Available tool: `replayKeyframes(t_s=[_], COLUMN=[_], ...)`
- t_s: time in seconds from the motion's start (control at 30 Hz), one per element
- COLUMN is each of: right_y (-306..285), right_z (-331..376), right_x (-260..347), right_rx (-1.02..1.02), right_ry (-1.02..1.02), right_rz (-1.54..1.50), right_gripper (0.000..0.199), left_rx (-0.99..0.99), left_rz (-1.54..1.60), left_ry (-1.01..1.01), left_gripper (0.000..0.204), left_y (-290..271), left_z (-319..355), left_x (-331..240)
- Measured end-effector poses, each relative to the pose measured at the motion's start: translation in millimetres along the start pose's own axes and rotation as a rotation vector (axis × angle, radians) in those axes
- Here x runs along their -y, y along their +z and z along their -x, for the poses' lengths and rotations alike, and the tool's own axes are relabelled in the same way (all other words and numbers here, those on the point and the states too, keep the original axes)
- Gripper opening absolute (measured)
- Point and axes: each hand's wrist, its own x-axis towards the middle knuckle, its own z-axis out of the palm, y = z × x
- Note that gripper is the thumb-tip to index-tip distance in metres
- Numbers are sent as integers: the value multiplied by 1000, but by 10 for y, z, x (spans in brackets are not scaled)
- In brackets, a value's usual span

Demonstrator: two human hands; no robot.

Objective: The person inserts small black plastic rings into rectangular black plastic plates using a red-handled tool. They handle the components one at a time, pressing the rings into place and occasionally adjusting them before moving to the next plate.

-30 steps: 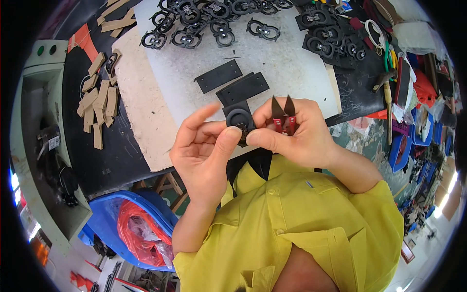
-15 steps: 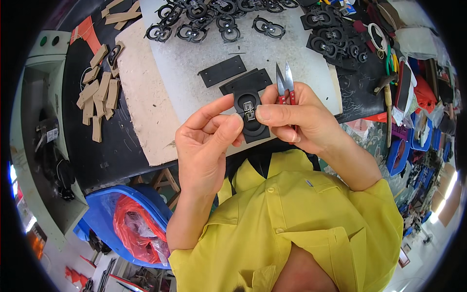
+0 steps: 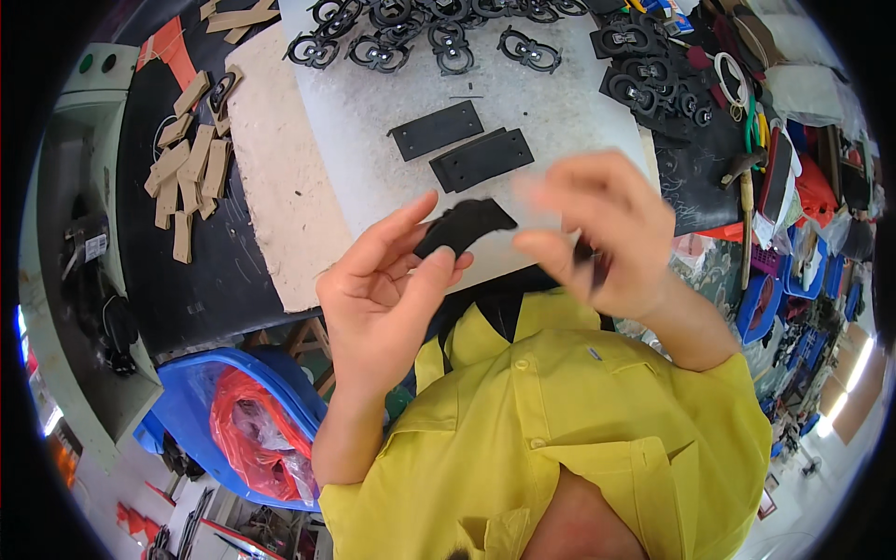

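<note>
My left hand [image 3: 378, 285] pinches a black strap piece [image 3: 469, 224] between thumb and fingers. The piece is curved, its plain dark side showing; its ring and metal buckle are out of sight. To the right of it, apart from the piece, my right hand [image 3: 611, 238] is smeared by motion. Its thumb and forefinger are spread, while a dark blurred shape, the thread snips [image 3: 586, 263], is held in the palm. Beyond my hands, two overlapping black rectangular strips [image 3: 483, 159] lie on the pale sheet, with a single black strip [image 3: 437, 130] beside them.
Several black ring-shaped pieces [image 3: 451, 49] are spread along the sheet's far edge, and more with buckles [image 3: 644, 70] are piled at far right. Tan strips [image 3: 199, 154] lie on the dark table at left. A blue bin [image 3: 196, 392] with red plastic bags stands below the table.
My left hand has turned the strap piece so its buckle no longer shows. My right hand has let go of it and moved right, and the snips' blades no longer point up.
</note>
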Motion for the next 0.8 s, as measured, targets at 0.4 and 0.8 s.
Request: replayKeyframes(t_s=[0.4, 0.8], right_y=[96, 108], right_z=[12, 55], right_x=[-3, 20], right_rx=[62, 95], right_ry=[388, 390], right_rz=[-315, -301], right_gripper=[9, 1], left_rx=[9, -47], left_rz=[-67, -427], left_ry=[73, 193], left_gripper=[31, 20], left_y=[53, 165], left_z=[63, 32], left_x=[47, 131])
